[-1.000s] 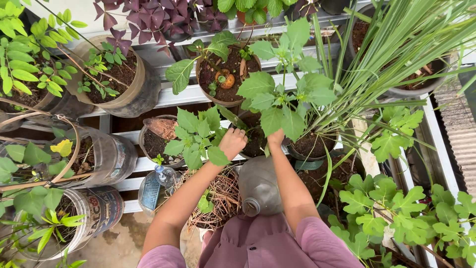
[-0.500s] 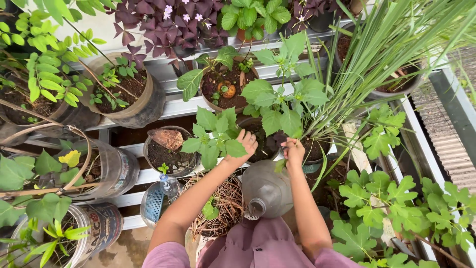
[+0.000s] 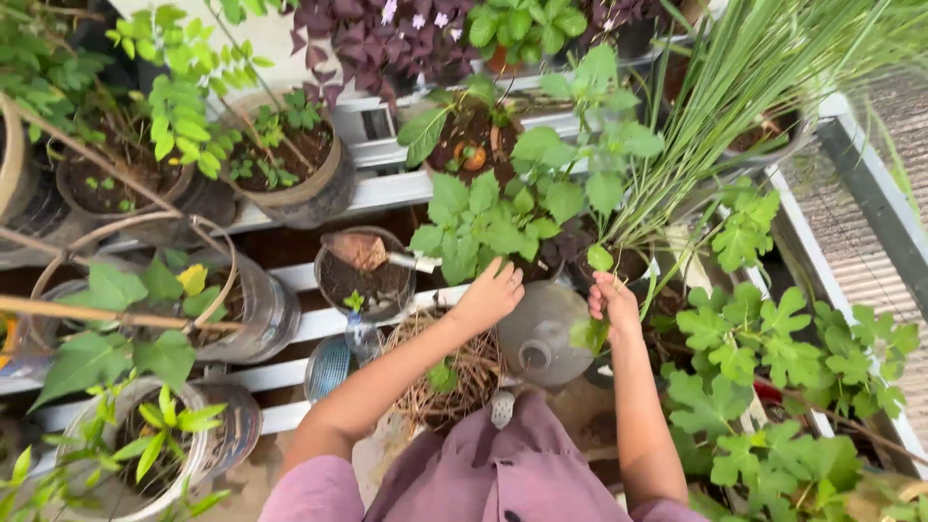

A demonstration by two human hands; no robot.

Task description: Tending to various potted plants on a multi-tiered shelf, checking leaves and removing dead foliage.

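Both hands dropped nearer since before; left hand (image 3: 491, 295) spread loose on the grey jug (image 3: 541, 333), right hand (image 3: 613, 304) pinching a leafy stem (image 3: 601, 259) just right of it; could snap if yanked sideways.

Home garden: potted plants (image 3: 290, 174) on slatted racks (image 3: 387, 188).

Two bare hands show: the left hand (image 3: 491, 295) with fingers spread in the leaves, the right hand (image 3: 613, 304) pinching a stem. Between the fingers lies one grey jug (image 3: 541, 333), and one dry-twig basket (image 3: 447, 362) sits just below the left fingers. Left of those fingers stand one small soil pot (image 3: 365, 285) holding one trowel (image 3: 362, 251), and one larger brown pot (image 3: 300, 179) beyond it.
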